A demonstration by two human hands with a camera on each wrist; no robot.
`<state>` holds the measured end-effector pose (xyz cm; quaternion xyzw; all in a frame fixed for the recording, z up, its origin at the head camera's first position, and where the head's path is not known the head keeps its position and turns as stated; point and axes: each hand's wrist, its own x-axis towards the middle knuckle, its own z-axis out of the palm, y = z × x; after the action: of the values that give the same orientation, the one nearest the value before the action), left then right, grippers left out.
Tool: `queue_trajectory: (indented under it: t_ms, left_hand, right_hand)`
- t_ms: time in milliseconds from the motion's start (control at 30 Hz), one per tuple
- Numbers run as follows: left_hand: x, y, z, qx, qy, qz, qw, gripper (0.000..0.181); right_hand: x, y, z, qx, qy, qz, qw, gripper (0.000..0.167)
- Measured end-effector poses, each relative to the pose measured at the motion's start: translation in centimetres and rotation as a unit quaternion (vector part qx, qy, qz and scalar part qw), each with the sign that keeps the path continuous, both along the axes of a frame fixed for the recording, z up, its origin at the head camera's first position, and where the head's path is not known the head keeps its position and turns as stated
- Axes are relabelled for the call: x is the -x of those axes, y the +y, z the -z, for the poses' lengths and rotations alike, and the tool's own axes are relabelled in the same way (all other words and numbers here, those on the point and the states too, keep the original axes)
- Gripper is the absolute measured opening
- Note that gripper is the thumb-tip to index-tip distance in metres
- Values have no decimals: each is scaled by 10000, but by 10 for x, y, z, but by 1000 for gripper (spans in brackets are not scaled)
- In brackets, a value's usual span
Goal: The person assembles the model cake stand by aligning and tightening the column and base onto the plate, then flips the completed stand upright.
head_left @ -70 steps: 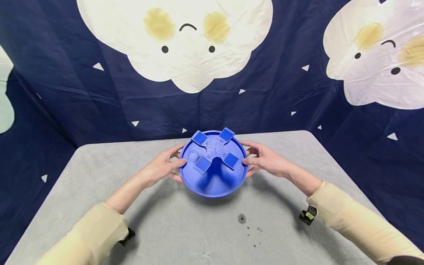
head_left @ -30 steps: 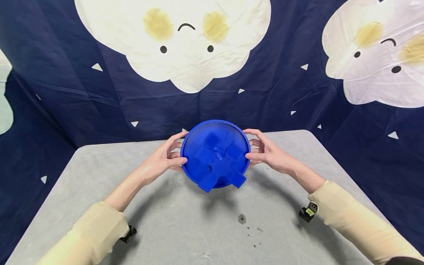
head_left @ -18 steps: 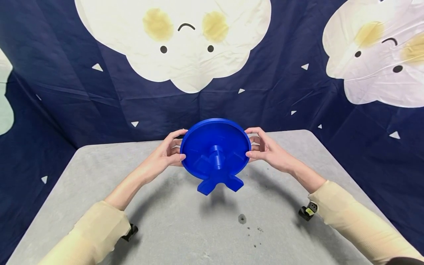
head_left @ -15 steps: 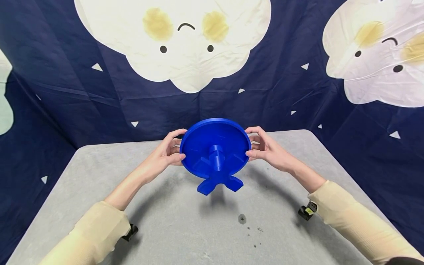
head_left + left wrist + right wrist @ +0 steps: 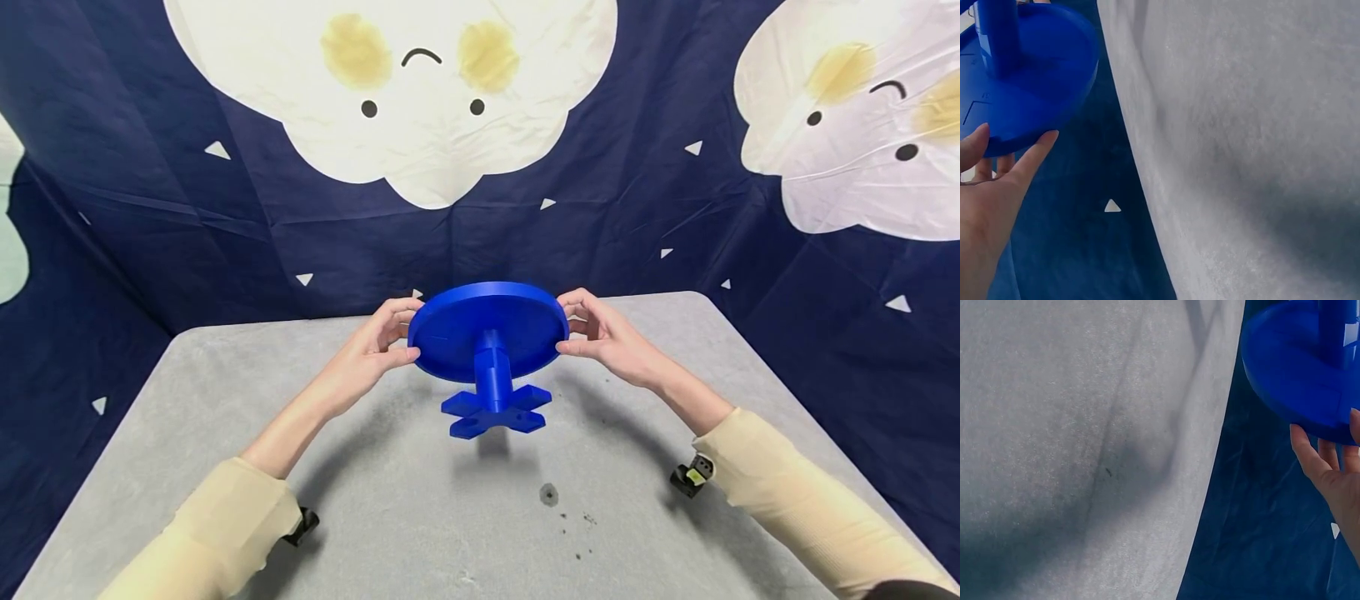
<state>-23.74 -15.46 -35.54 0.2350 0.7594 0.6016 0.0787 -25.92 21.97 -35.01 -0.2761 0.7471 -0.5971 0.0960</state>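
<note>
A blue plastic round stand is held up over the table, its disc on top and tilted so the underside faces me. A short post runs down from the disc to a cross-shaped foot with broad arms. My left hand pinches the disc's left rim, thumb at the near edge and fingers behind. On the opposite rim my right hand holds the disc the same way. The left wrist view shows fingers spread beneath the disc. The right wrist view cuts off part of the right hand.
Below the stand lies a grey table with a dark round spot and small specks to the right of centre. A navy curtain with printed clouds rises behind the table and at both sides. Shadows fall under both arms.
The stand has been tipped: the cross foot faced up toward me at first, then swung downward, and the post now points down. Both hands have kept hold of the rim.
</note>
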Motion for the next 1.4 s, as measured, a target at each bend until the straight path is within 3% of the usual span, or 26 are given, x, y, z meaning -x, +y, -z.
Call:
queue_trajectory:
  t_ms: [500,833,1033,1400]
  left_hand:
    - [5,2,7,-312,-153,100,9993,41]
    - [8,3,11,-508,-21,297,9983,34]
    - [8,4,17,-561,138,360,9977,33]
    - [6,6,26,-367,273,259,9986,34]
  right_hand:
    - [5,-1,4,116,305,85,9994,41]
    - [7,-4,10,514,214,-32,9984,33]
    - [8,-4,12,433,257,-3,9987,28]
    - [9,-4,20,476,206,56,9986,25]
